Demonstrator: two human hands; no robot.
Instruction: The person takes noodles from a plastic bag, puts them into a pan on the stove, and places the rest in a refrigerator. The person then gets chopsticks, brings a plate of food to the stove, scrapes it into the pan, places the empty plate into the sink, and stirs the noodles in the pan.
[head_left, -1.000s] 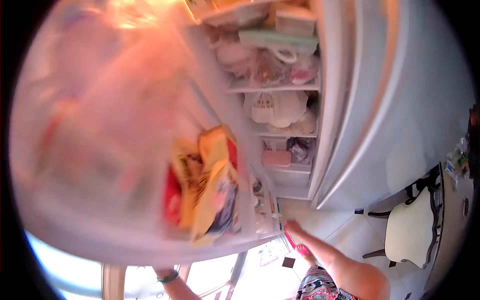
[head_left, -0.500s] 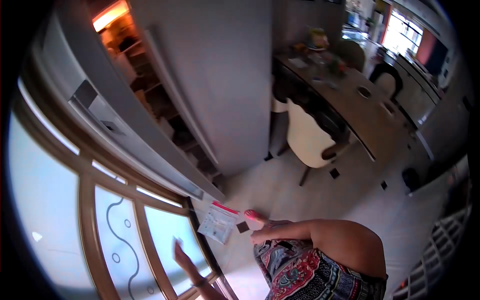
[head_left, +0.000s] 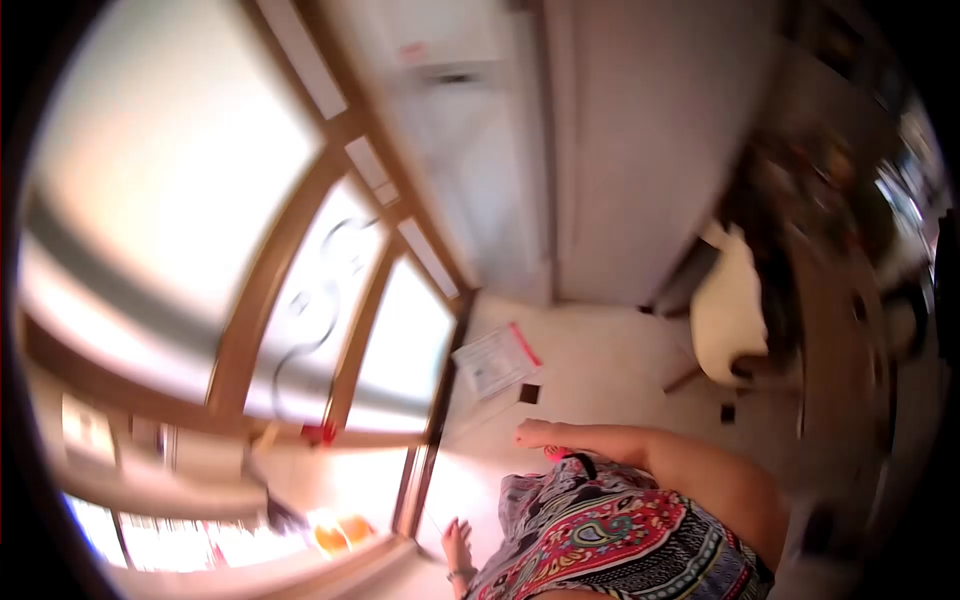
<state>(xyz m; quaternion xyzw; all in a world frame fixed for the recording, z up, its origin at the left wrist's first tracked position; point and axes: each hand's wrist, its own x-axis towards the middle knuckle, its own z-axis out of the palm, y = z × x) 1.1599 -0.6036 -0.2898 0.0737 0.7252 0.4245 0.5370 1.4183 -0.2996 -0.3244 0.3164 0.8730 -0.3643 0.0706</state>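
My left hand [head_left: 457,545] hangs low at the left of my patterned clothing [head_left: 620,530], a band round its wrist. Its fingers look apart and slightly curled, with nothing in them. Closest to it are the clothing and the pale floor by the door frame [head_left: 408,500]. My right hand is out of view. Ahead of my bare leg [head_left: 660,455], a clear plastic bag with a red edge [head_left: 492,362] lies flat on the floor.
A wood-framed door with frosted panels [head_left: 395,350] stands at the left. Straight ahead is a tall, pale refrigerator [head_left: 650,150], blurred. A cream chair [head_left: 728,310] and a long table [head_left: 835,340] stand to the right.
My view has swung left, so the refrigerator and chair sit further right. The lit gap of the refrigerator no longer shows. My left hand has moved lower, away from the frosted panels.
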